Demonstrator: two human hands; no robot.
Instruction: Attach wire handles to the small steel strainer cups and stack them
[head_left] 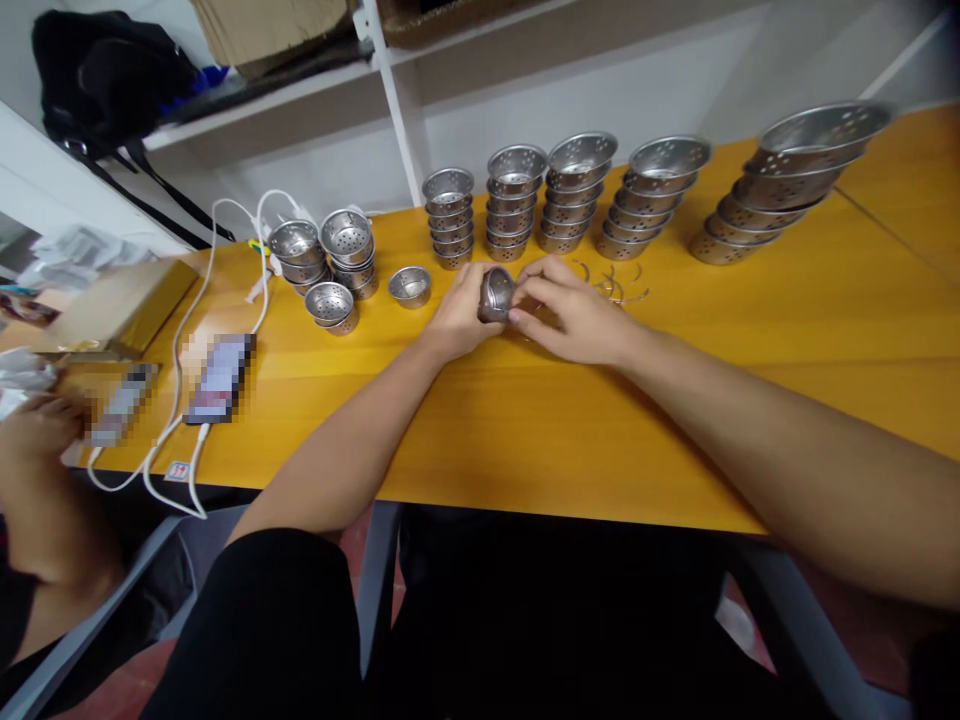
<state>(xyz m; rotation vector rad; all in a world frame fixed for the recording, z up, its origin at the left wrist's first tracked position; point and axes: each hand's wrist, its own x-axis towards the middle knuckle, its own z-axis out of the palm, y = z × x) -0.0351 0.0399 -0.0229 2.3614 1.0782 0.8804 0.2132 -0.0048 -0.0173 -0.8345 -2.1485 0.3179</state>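
My left hand [463, 315] is wrapped round a small perforated metal strainer cup [496, 291], tilted with its mouth toward me and to the right. A thin curved line shows across the inside of that cup. My right hand [564, 310] is at the cup's right edge, its thumb and index finger pinched close together. What sits between those fingertips is too small to make out. Several thin curved metal wires [616, 285] lie on the table just beyond my right hand. To the left of my left hand a single strainer cup [409, 287] stands upright.
Stacks of strainer cups [517, 205] line the table's back, the tallest leaning stack [787, 190] at right. More cups [349, 250] cluster left. A phone [220, 378] with white cables [180, 340] lies left; another person's hand [45, 425] is at the far left.
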